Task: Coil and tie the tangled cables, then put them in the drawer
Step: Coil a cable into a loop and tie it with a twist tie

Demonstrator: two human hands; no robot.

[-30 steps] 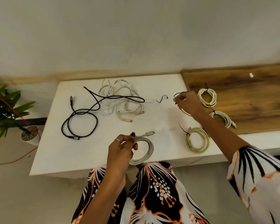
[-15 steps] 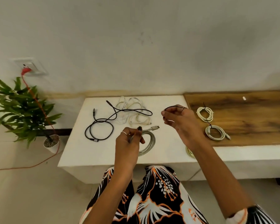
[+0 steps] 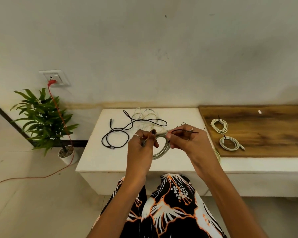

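White table (image 3: 96, 162), black cable (image 3: 116, 136), wooden board (image 3: 273, 133), two tied coils (image 3: 219, 125)

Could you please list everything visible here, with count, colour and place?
tied cable coils: two, off-white, on the wooden top; a third sits half hidden behind the right forearm
wooden top: one, brown, right
held coil: one, grey-white, between both hands
twist tie: one, black, right hand
loose black cable: one, white table
tangled white cables: count unclear, table rear
white table: one, centre
potted plant: one, green, floor left
wall socket: one, white, red plug
left hand: grips coil
right hand: pinches tie
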